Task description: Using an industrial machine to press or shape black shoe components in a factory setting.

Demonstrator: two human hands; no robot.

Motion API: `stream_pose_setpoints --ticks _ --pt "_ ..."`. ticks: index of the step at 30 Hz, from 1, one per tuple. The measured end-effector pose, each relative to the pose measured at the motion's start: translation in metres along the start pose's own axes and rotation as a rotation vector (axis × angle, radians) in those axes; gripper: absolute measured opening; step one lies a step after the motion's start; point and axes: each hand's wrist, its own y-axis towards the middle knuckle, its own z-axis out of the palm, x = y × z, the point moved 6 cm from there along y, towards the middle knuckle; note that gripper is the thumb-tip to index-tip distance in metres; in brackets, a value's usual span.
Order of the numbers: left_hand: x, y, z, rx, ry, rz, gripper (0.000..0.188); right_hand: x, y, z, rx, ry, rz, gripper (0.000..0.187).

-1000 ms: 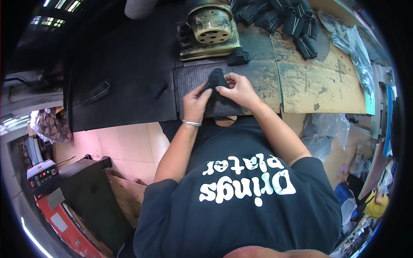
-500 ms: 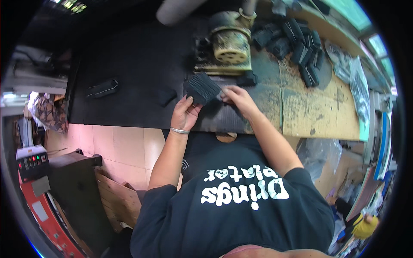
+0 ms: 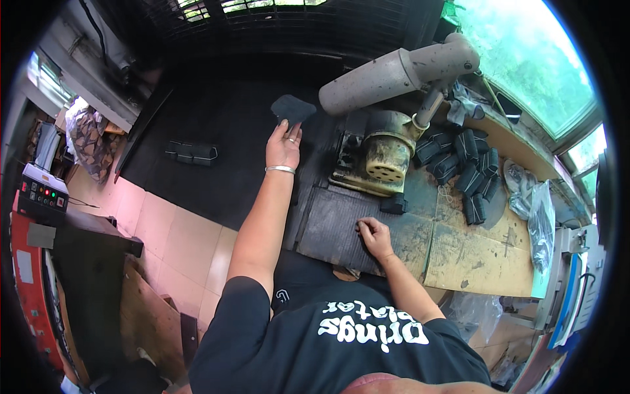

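My left hand reaches out over the black bench top, fingers closed on the near edge of a dark grey piece with a rounded outline. Its flat face shows; how many layers it has I cannot tell. A bracelet circles that wrist. My right hand is curled above a dark ridged sheet, thumb and fingers together; anything in them is too small to make out. Beyond it stands a dirty cream-coloured machine with a perforated round housing. Left of my left hand lies a tied black bundle.
A thick grey pipe arches over the bench by the machine. Several tied black bundles are heaped on stained cardboard at the right, beside a clear plastic bag. A control box with lit buttons stands far left.
My left hand has gone forward, away from me, with the dark piece, whose ridged layered side showed before. My right hand has come apart from it and drawn back. The view has tilted up.
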Motion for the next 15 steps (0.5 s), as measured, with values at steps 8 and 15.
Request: stream_pose_setpoints --ticks 8,15 --pt "0.02 0.006 0.038 0.009 -0.044 -0.029 0.015 0.002 0.004 0.001 -0.001 0.024 -0.004 0.013" --pt "0.021 0.0 0.045 0.027 -0.04 -0.049 0.017 -0.002 0.003 0.002 0.001 0.018 -0.001 0.013"
